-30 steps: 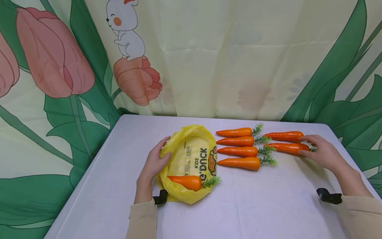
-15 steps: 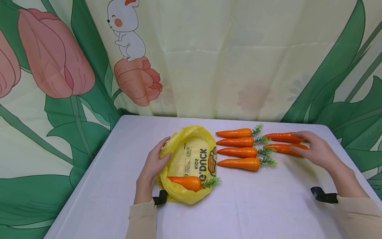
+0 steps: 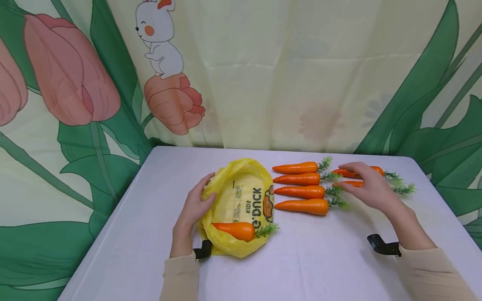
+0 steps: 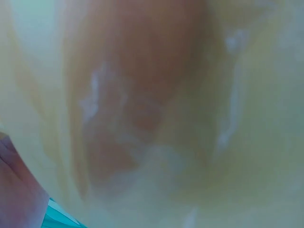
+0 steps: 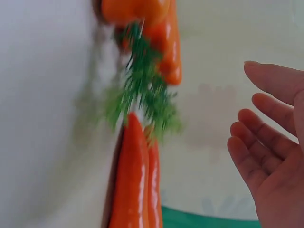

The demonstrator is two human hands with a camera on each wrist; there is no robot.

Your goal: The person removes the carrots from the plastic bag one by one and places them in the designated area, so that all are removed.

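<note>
My left hand grips the left rim of a yellow plastic bag with dark lettering, its mouth spread. One carrot with a green top lies in the bag's near side. In the left wrist view, yellow film fills most of the picture, blurred. My right hand hovers, fingers apart and holding nothing, over two carrots on the right; it partly hides the far carrot and the near carrot. The right wrist view has the right hand beside carrots, apart from them.
Several carrots lie in a column right of the bag, tips leftward, among them a top carrot and a bottom carrot. A white-covered table bears everything. A printed curtain hangs behind the table's far edge.
My right hand has moved left from the leafy ends of the two right-hand carrots toward their tips, uncovering the green tops. The left hand and the bag have stayed in place.
</note>
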